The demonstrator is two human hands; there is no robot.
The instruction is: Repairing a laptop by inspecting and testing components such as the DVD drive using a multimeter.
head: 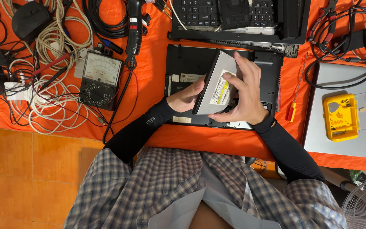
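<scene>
At the far left, a tangle of white and black cables is lying on the orange cloth-covered table, with a black rectangular analogue multimeter with a pale dial face resting just beside it. A black hot-air gun with a ribbed handle is lying above the meter.

At the centre, an upturned black laptop base is sitting on the cloth, and a slim grey metal optical drive with a yellow-and-white label is being held above it, tilted on edge. The left hand is being pressed against the drive's lower left edge, fingers curled under it. The right hand is being wrapped over the drive's right side, its fingers closed across the top face. The drive is being gripped by both hands, clear of the base.

The drive appears to be out of its bay and under inspection; setting it down or sliding it back would call for it to be levelled first.

Beyond the base, a second opened black laptop with its keyboard showing is lying. To the right, a thin red-handled screwdriver is resting on the cloth, then a closed silver laptop carrying a yellow plastic bit case.
</scene>
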